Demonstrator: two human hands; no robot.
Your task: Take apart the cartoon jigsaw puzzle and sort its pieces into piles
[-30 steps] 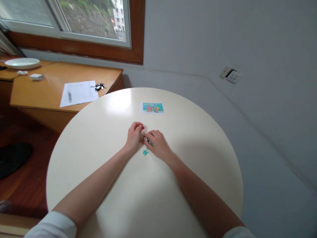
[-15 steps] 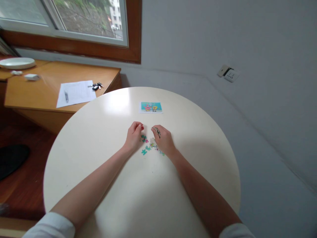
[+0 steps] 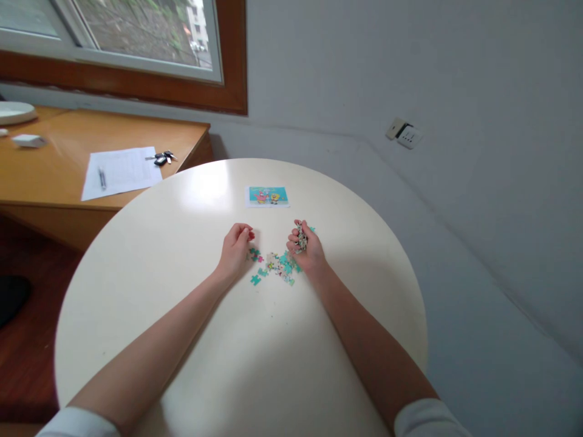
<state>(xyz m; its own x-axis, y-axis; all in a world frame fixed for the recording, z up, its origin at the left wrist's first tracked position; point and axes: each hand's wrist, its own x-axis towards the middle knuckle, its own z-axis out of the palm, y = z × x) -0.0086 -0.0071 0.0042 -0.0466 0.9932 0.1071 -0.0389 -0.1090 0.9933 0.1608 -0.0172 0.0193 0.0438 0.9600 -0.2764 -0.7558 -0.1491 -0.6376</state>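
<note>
Both my hands rest near the middle of a round cream table (image 3: 182, 340). My right hand (image 3: 307, 249) is turned palm up and curled round a clump of jigsaw pieces (image 3: 300, 237). Between the hands lies a small scatter of loose jigsaw pieces (image 3: 276, 265), mostly teal and white. My left hand (image 3: 234, 249) lies beside that scatter with its fingers curled in; nothing shows in it. A small cartoon picture card (image 3: 267, 196) lies flat on the table beyond the hands.
A wooden desk (image 3: 59, 182) stands at the left under a window, with a sheet of paper and pen (image 3: 119, 172), keys (image 3: 160, 158), a white plate (image 3: 13, 112) and a small white box (image 3: 28, 140). A wall socket (image 3: 404, 134) is at right.
My right hand has drawn away to the right and turned palm up with a clump of pieces, uncovering the loose pieces on the table. The left hand has stayed put.
</note>
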